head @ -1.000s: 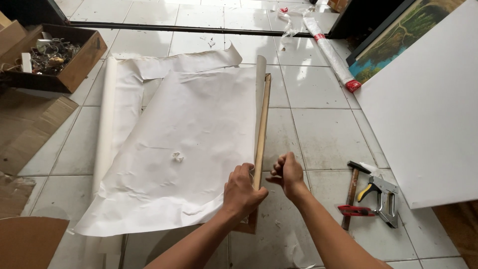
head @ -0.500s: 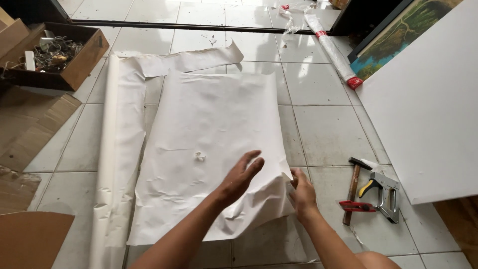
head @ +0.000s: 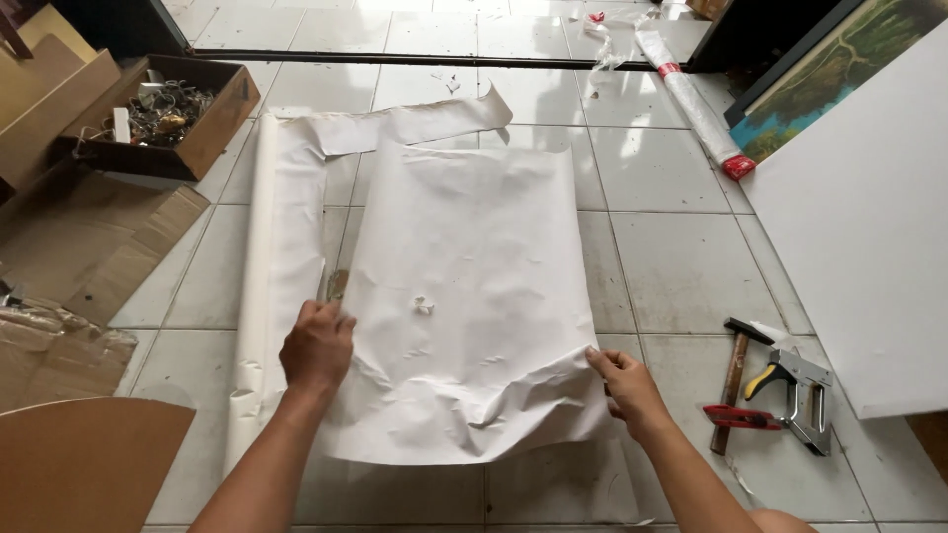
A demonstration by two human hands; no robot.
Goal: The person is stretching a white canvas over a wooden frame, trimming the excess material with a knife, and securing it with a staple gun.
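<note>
A large sheet of white paper (head: 464, 286) lies on the tiled floor, folded over a flat wooden-edged frame; only a sliver of the wooden edge (head: 338, 284) shows at the left. My left hand (head: 316, 347) grips that left edge of the covered frame. My right hand (head: 622, 383) pinches the paper at the right lower corner of the fold. A small tear or crumple (head: 424, 305) marks the middle of the paper. More of the same paper (head: 286, 227) spreads out to the left and behind.
A hammer (head: 733, 380) and a staple gun (head: 798, 393) lie on the tiles at the right. A big white panel (head: 869, 227) leans there, with a painting (head: 820, 74) and a paper roll (head: 696, 99) behind. A cardboard box of metal bits (head: 163, 118) and flattened cardboard (head: 89, 257) sit at the left.
The frame stood on its edge between my hands, then tipped over to the left under the paper. It now lies flat, and my hands have moved apart to its left and right edges.
</note>
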